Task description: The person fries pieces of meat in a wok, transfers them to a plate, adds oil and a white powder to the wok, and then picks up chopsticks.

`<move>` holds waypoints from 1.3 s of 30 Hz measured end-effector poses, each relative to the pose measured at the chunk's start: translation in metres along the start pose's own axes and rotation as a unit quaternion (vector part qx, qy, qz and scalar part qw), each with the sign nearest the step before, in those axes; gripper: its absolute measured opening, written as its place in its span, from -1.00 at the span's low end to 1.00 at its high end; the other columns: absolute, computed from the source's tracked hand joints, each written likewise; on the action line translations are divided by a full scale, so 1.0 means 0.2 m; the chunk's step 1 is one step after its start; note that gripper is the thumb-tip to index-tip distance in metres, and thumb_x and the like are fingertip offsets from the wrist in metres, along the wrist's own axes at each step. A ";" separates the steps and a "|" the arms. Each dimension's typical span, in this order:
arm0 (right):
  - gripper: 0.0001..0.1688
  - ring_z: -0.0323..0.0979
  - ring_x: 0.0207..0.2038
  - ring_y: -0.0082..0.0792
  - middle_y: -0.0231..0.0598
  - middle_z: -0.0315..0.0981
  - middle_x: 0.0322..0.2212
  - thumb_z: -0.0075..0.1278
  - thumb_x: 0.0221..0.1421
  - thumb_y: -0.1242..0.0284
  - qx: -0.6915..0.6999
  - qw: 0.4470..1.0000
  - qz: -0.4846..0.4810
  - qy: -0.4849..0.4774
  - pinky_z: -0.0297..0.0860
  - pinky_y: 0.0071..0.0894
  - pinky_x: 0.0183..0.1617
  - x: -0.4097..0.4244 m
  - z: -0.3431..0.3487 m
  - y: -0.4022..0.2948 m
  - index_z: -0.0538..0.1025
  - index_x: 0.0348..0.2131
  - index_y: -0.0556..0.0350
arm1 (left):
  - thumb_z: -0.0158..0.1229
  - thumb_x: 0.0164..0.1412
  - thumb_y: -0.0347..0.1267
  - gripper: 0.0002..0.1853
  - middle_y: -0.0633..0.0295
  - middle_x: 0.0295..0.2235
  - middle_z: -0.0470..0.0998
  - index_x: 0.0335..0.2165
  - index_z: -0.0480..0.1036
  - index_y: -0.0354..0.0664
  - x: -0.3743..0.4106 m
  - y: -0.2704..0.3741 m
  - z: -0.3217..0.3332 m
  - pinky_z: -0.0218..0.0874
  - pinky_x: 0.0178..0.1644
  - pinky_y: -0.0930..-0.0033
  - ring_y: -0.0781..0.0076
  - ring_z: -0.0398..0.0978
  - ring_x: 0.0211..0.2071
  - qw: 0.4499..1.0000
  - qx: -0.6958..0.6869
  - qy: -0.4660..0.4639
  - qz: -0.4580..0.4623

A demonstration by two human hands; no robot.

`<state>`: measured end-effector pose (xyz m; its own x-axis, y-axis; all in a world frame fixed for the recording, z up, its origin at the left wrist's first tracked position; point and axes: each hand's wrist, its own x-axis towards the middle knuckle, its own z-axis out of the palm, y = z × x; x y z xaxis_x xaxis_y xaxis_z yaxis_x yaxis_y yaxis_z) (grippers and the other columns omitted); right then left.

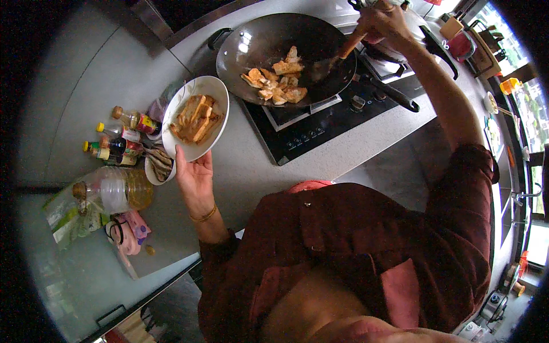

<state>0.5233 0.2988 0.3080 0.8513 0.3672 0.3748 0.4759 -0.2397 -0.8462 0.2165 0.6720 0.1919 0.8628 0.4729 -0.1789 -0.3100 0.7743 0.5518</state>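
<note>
My left hand (195, 176) grips the near rim of a white oval dish (171, 136), held tilted just left of the wok. Browned slices of food (197, 118), perhaps fried tofu, lie in that dish. My right hand (383, 25) is closed around the wooden handle of a spatula (352, 44), whose blade rests low inside the dark wok (287, 28). More browned pieces (279, 81) are gathered on the wok's bottom, left of the blade. Beneath the wok is a black gas hob (296, 133), with its front controls facing me.
Several sauce bottles (124, 145), a white bowl of small fish (169, 176) and a large oil jug (124, 191) stand at left. The wok's long handle (392, 94) juts toward the counter's front edge. A lidded pot (414, 25) sits on the right burner.
</note>
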 end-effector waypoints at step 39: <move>-0.83 0.41 -0.46 -0.28 -0.17 0.37 -0.46 0.02 -0.16 0.60 0.430 0.836 0.264 0.215 0.47 -0.37 -0.38 -0.34 0.63 0.16 0.42 -0.44 0.29 | -0.04 0.14 -0.28 -0.63 0.09 -0.18 0.39 -0.12 0.24 -0.29 -0.04 -0.02 0.12 0.36 -0.18 0.26 0.31 0.42 -0.23 0.999 -0.020 -0.003 -0.043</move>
<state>0.4522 0.3794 0.2081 0.9815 0.0122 -0.1911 -0.1677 0.5363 -0.8272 0.2208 0.6545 0.2112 0.8891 0.4016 -0.2196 -0.2501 0.8280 0.5018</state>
